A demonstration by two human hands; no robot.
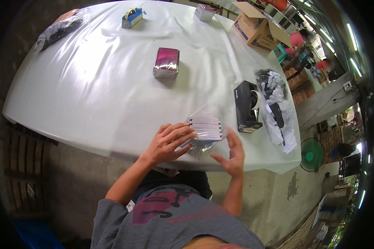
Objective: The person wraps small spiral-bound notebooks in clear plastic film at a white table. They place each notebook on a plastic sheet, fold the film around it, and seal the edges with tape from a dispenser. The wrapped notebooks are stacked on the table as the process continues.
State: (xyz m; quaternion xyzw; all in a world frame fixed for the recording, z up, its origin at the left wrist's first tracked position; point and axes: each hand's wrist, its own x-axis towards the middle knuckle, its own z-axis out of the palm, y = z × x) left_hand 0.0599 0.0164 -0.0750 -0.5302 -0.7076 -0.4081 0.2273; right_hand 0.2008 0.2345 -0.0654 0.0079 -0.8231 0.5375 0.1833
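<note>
The film-wrapped stack [205, 129] is lying at the near table edge, between both hands. The left hand [171, 143] is touching its left side, fingers curving over the film; whether it is gripping cannot be told. The right hand [233, 152] is standing wide at the right side, thumb and fingers apart, contact unclear. Good handling should mean the left hand is bracing the layers square while the right is drawing loose film flat, without crushing corners. Count: one stack is lying between the hands; two other stacks, two tape dispensers [243, 108] and one open carton [253, 31] are standing beyond.
</note>
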